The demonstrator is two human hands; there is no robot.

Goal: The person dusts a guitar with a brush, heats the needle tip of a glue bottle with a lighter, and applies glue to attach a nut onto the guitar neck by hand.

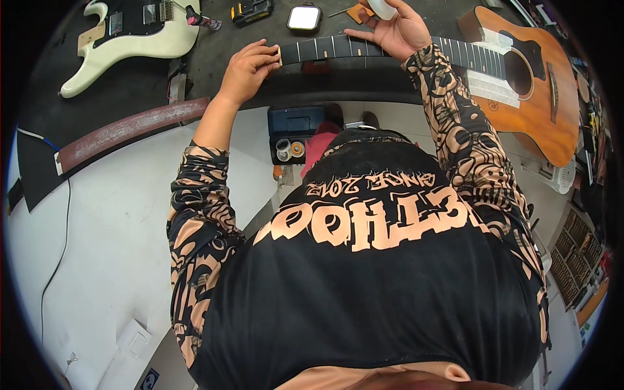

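Note:
An acoustic guitar with an orange-brown body (pixel 546 71) lies at the right, its dark fretted neck (pixel 331 49) reaching left. Pale tape strips (pixel 487 88) cover the body's top beside the fretboard's end. My left hand (pixel 247 70) is closed at the far left end of the neck, fingertips pressed on its edge. Over the neck, my right hand (pixel 403 32) holds a whitish, translucent roll (pixel 382 9) at the frame's top edge, partly cut off. One finger of that hand stretches left across the fretboard.
A cream electric guitar (pixel 140 42) lies at the upper left. Behind the neck are a lit square lamp (pixel 304 19) and a black-and-yellow battery (pixel 251 10). A curved reddish block (pixel 130 133) lies along the bench's front edge. Below sits an open toolbox (pixel 296 123).

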